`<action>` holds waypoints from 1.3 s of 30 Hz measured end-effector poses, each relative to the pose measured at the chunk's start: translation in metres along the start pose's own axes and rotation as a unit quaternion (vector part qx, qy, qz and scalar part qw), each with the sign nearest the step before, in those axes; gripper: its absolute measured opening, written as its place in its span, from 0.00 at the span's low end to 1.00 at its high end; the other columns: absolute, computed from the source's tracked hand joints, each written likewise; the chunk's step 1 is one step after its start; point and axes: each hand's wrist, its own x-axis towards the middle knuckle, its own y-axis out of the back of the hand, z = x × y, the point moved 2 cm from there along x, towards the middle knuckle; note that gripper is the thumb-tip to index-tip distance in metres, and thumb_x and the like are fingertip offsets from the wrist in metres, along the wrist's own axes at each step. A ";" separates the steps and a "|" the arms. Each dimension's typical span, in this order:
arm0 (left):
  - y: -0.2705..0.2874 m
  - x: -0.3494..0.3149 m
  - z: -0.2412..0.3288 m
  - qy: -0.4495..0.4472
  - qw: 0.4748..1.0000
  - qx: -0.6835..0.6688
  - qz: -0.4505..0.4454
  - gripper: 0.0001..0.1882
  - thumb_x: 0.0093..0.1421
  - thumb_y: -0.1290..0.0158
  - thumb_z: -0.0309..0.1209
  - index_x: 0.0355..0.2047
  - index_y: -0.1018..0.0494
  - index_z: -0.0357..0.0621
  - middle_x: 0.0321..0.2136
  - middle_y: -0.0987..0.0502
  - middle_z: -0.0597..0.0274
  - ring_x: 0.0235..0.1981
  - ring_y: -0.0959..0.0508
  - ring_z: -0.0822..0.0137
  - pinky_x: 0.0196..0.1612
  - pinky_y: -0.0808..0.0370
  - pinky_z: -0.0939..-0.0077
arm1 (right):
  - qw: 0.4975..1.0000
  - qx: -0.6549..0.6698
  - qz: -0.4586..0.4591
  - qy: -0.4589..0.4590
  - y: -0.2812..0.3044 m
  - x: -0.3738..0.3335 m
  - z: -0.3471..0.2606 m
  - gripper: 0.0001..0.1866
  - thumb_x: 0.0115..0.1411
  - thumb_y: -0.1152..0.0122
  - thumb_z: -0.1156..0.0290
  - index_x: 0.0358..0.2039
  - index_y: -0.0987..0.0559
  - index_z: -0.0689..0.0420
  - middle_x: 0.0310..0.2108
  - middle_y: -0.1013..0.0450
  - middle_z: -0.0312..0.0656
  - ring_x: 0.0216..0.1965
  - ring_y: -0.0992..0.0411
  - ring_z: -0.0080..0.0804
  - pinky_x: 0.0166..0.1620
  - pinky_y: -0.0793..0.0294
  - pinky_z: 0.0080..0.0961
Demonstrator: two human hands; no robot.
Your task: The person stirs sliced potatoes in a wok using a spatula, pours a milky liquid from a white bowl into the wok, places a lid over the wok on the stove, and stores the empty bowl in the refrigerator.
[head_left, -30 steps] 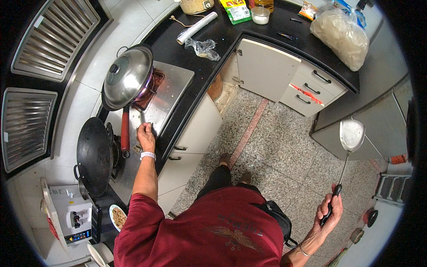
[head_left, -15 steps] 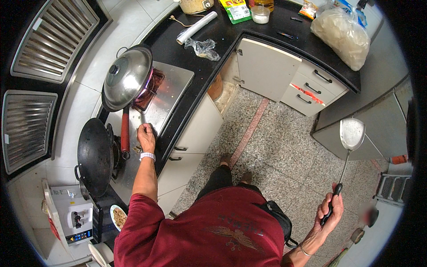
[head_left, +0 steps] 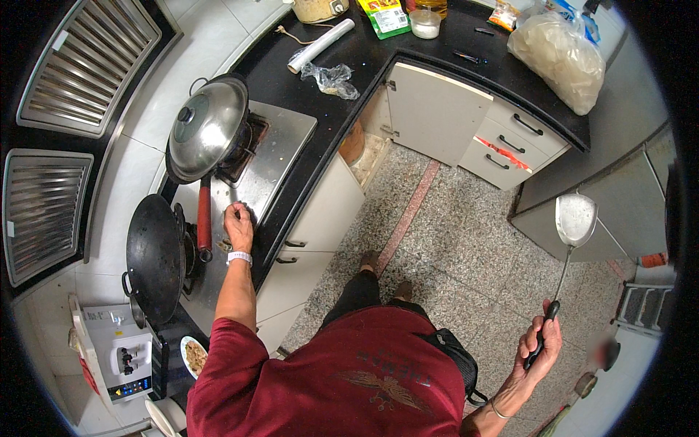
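Note:
My left hand (head_left: pixel 237 227) is closed at the stove's front panel, its fingers pinched on what looks like a burner knob, mostly hidden by them. Just beyond it, a wok with a red handle (head_left: pixel 205 215) sits on the far burner (head_left: pixel 247 148) under a domed metal lid (head_left: pixel 211 131). No flame shows beneath that wok. Out to the right, my right hand (head_left: pixel 537 344) grips the black handle of a wok spatula (head_left: pixel 577 220), its metal blade pointing up and away over the floor.
A second black wok (head_left: pixel 154 255) rests tilted on the near burner. Behind my left arm is a plate of food (head_left: pixel 194 357). The far counter carries a plastic-film roll (head_left: pixel 322 45), a crumpled bag (head_left: pixel 332 79) and a bulging clear bag (head_left: pixel 561 58). One cabinet door (head_left: pixel 438 109) stands open.
The purplish flame glow under the lidded wok has gone out. My left hand stays at the stove's front panel, and my right hand still holds the spatula in nearly the same place.

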 end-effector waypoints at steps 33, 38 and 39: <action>0.005 -0.004 0.011 -0.025 0.998 0.052 -0.010 0.16 0.60 0.52 0.33 0.42 0.31 0.31 0.43 0.29 0.41 0.47 0.30 0.48 0.54 0.36 0.61 | 1.000 -0.021 0.003 -0.022 0.001 0.003 0.002 0.25 0.60 0.43 0.68 0.52 0.34 0.71 0.22 0.35 0.36 0.11 0.44 0.13 0.09 0.46 0.10; 0.017 -0.040 0.074 -0.105 0.993 0.044 0.006 0.13 0.61 0.51 0.30 0.42 0.31 0.33 0.43 0.29 0.44 0.47 0.29 0.50 0.54 0.35 0.63 | 0.998 -0.040 -0.041 -0.038 -0.005 0.009 -0.002 0.23 0.61 0.44 0.69 0.52 0.34 0.71 0.22 0.36 0.35 0.11 0.45 0.13 0.10 0.45 0.11; 0.020 -0.053 0.087 -0.098 0.995 0.022 -0.003 0.12 0.61 0.51 0.29 0.41 0.30 0.33 0.42 0.28 0.46 0.46 0.28 0.51 0.52 0.33 0.64 | 0.997 -0.043 -0.045 -0.044 -0.006 0.010 -0.002 0.23 0.61 0.44 0.70 0.52 0.33 0.70 0.22 0.36 0.35 0.11 0.45 0.13 0.10 0.45 0.11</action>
